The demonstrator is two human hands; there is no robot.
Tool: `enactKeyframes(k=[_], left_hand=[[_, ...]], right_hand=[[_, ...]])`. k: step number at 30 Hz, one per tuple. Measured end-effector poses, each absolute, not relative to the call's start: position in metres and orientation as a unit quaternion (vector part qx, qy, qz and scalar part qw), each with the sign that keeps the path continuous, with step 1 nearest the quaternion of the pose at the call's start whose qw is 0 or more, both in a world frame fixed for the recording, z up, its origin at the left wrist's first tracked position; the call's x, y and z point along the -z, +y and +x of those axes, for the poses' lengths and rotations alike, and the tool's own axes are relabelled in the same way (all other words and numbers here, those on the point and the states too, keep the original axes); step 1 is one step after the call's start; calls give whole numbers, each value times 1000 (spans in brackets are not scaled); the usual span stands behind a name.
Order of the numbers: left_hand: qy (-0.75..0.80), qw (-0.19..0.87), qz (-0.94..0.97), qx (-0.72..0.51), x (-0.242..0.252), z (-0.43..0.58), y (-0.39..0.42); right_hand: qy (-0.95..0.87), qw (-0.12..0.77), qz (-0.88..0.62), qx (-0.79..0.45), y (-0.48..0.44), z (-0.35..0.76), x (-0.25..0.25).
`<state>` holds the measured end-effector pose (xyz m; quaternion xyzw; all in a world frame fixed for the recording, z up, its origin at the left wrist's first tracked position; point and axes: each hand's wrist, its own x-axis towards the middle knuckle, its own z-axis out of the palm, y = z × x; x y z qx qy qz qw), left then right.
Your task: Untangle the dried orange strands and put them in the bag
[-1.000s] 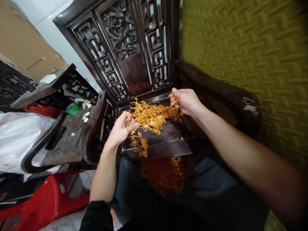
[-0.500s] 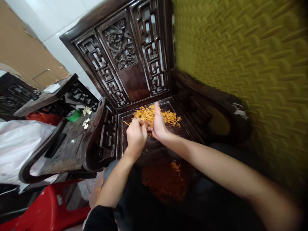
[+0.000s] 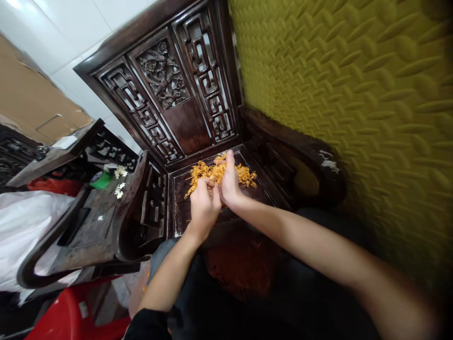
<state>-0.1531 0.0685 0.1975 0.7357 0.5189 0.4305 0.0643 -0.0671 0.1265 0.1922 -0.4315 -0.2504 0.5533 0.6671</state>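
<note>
A loose heap of orange, stringy sprigs lies on the dark wooden chair seat. My left hand is closed in a pinch at the near edge of the heap, on what looks like one of these sprigs; its fingertips meet the right hand. Facing it, my right hand has its thumb pointing up and its lower fingers curled round orange sprigs against the palm. The exact grip points are partly hidden by the fingers.
Behind the seat rises a carved chair back; a textured yellow-green wall covering is at right. On the left side table lie white flowers and a green item. A reddish container with orange bits sits below, a red stool lower left.
My view has shifted slightly to the right. My left hand has moved closer against the right one, and the stem that stuck out to its left no longer shows.
</note>
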Motion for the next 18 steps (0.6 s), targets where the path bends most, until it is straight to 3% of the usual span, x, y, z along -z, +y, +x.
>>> enactKeyframes(k=[3,10,18], left_hand=[[545,150,704,-430,-209,-153,67],[553,254,673,-420,-213,-155,73],[537,289,667,-428,-205,-160,75]], right_hand=[[-180,669,-430,-579,123,-67,-192],[-217,670,-427,-567,119,-73,-191],[-185,702,-409,-553,134,-62,-189]])
